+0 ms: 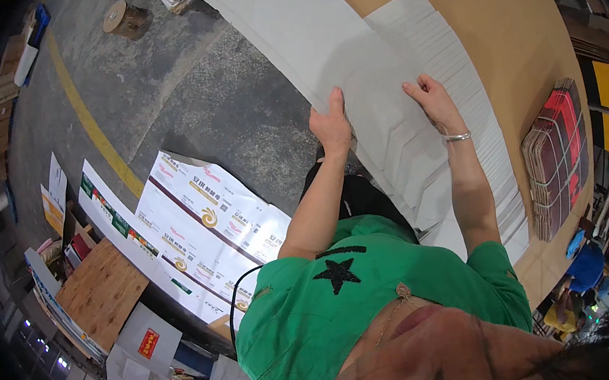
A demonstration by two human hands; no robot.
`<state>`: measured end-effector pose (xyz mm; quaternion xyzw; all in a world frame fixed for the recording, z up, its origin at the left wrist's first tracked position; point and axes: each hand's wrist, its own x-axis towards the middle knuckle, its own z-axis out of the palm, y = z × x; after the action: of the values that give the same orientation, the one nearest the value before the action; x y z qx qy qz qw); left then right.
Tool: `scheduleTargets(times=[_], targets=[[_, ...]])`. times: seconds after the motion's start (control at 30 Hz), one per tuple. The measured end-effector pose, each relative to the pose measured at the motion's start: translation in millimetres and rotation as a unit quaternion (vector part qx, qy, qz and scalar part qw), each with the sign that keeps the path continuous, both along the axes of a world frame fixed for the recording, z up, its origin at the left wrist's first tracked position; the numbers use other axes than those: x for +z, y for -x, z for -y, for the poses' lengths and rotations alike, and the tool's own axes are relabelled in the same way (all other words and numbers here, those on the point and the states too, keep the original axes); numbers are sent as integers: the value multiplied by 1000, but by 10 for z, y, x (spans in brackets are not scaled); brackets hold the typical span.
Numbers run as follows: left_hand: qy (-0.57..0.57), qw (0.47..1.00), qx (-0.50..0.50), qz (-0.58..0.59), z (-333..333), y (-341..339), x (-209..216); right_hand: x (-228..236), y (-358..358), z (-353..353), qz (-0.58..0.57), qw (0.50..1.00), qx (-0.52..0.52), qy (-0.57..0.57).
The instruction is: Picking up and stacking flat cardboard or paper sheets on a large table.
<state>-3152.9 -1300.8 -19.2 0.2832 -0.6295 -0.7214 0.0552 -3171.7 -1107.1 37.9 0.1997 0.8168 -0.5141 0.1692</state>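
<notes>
A long stack of large white paper sheets [288, 23] runs along the table's left edge. My left hand [331, 125] grips its near left edge, thumb on top and the other fingers hidden beneath. My right hand [434, 100] is closed over the white sheets, thumb and forefinger nearly together; whether a sheet is pinched between them cannot be made out. Under and beside my right forearm, more white sheets [454, 66] lie fanned out in overlapping layers. A bracelet circles my right wrist.
The brown table [500, 17] curves round on the right. A strapped bundle of dark and red cardboard pieces [556, 158] rests on it. Printed white sheets [205, 221] stand at left, near a wooden board [101, 286]. A wooden spool [125, 20] is on the grey floor [184, 77].
</notes>
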Motion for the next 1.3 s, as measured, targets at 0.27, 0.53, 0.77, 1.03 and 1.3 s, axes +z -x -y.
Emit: scheduleTargets(times=[0.27,0.53,0.77,1.03,1.3], targets=[[-10,1000,13,-11,-31,-10,64,-20,-23,-51,6,1000,27,0],[59,997,-43,27,-7,-129,142,219,-81,-47,21,999,31,-40],[-7,1000,-7,2,-74,-114,92,-56,-152,-225,45,998,6,51],[5,999,3,32,-79,-129,97,45,-152,-158,47,998,27,28],[-66,998,-13,19,-49,-135,46,40,-137,-184,26,999,22,32]])
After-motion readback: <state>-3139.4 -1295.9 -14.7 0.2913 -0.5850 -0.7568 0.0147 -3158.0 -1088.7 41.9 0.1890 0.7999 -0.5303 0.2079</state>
